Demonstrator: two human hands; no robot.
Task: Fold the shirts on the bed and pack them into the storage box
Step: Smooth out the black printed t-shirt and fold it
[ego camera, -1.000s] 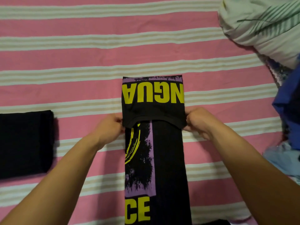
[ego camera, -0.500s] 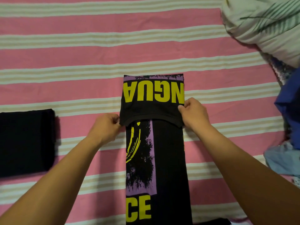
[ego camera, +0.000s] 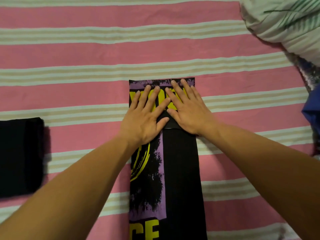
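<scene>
A black shirt (ego camera: pixel 181 170) with purple and yellow print lies as a long narrow strip in the middle of the bed, its far end folded back over itself. My left hand (ego camera: pixel 147 115) and my right hand (ego camera: pixel 188 110) lie flat side by side on that folded flap, fingers straight and spread, pressing it down. A second black shirt (ego camera: pixel 19 156), folded, lies at the left edge of the view. No storage box is in view.
The bed sheet (ego camera: pixel 86 52) has pink, white and beige stripes. A pale green-striped pillow or bundle (ego camera: pixel 285 23) sits at the far right. Blue cloth (ego camera: pixel 311 115) and other garments lie along the right edge.
Both hands have let go of the flap's side edges and moved onto its top, now flat with fingers straight. The flap lies smoother.
</scene>
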